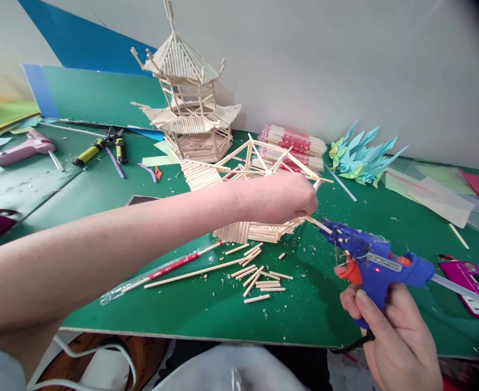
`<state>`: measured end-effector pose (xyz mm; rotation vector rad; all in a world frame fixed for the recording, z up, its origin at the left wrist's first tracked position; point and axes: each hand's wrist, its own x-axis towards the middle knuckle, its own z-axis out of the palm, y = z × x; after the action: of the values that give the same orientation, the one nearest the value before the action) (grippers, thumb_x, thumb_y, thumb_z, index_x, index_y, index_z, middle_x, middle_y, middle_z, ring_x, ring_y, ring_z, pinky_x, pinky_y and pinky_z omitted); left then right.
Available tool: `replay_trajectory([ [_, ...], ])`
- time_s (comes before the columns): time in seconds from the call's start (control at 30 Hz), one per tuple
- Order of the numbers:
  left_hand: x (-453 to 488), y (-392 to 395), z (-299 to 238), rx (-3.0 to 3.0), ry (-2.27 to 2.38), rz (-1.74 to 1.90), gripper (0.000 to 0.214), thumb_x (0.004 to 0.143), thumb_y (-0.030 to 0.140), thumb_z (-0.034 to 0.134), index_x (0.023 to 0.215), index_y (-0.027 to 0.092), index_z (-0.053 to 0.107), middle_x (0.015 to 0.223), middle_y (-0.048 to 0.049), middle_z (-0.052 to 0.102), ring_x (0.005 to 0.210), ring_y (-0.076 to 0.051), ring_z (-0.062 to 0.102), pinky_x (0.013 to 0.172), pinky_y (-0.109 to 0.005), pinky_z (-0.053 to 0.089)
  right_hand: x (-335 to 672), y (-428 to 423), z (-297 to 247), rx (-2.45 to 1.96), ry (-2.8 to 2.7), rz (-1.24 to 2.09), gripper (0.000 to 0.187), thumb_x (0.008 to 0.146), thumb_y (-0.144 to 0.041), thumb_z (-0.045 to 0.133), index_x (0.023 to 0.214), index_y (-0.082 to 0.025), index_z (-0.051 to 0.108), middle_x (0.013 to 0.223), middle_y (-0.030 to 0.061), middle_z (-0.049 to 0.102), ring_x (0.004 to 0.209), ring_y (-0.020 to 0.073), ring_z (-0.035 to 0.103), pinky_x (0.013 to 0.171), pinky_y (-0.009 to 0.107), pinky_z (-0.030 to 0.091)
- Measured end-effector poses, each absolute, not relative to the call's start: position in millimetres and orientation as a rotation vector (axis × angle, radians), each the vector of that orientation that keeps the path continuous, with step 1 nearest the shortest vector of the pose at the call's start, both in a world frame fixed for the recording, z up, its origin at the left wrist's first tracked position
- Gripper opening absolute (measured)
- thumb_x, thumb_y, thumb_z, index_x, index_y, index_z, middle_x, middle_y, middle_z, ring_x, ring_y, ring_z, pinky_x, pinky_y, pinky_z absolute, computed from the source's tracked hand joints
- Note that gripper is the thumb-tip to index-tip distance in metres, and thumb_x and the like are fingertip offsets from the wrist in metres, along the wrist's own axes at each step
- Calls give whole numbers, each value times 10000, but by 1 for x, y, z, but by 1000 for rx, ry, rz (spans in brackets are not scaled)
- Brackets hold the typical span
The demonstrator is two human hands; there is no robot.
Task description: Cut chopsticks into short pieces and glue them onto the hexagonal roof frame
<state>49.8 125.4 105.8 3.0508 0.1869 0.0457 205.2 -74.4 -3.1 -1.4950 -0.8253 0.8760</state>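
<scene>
My left hand (280,196) reaches across the green mat and pinches a short wooden stick (316,222) beside a half-built stick roof frame (259,168). The stick's tip meets the nozzle of a blue hot glue gun (376,260). My right hand (394,331) grips the gun's handle at the lower right. A finished two-tier stick pagoda (188,103) stands behind the frame. Several cut sticks (258,277) lie loose in front of the frame.
A pink glue gun (19,152) and yellow-handled pliers (101,146) lie at the left. Wrapped chopstick packs (292,144) and folded paper cranes (361,155) sit by the wall. A wrapped chopstick (166,270) lies near the mat's front edge (207,335). Magenta objects (471,279) rest at both sides.
</scene>
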Motion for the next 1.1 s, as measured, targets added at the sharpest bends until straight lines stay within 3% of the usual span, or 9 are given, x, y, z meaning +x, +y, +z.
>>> replay_trajectory([
  [0.4, 48, 126, 103, 3032, 173, 144, 234, 750, 26, 493, 604, 155, 623, 663, -66, 640, 658, -185, 588, 580, -273, 416, 197, -72, 0, -1402, -757, 958, 108, 850, -273, 536, 953, -243, 546, 561, -46, 488, 587, 119, 427, 571, 266, 344],
  [1.1, 45, 127, 103, 3034, 113, 187, 244, 759, 18, 496, 609, 145, 639, 635, -52, 626, 609, -156, 543, 552, -255, 387, 190, -71, -4, -1357, -715, 942, 98, 859, -233, 533, 956, -241, 539, 757, -21, 521, 633, 104, 424, 584, 263, 360],
])
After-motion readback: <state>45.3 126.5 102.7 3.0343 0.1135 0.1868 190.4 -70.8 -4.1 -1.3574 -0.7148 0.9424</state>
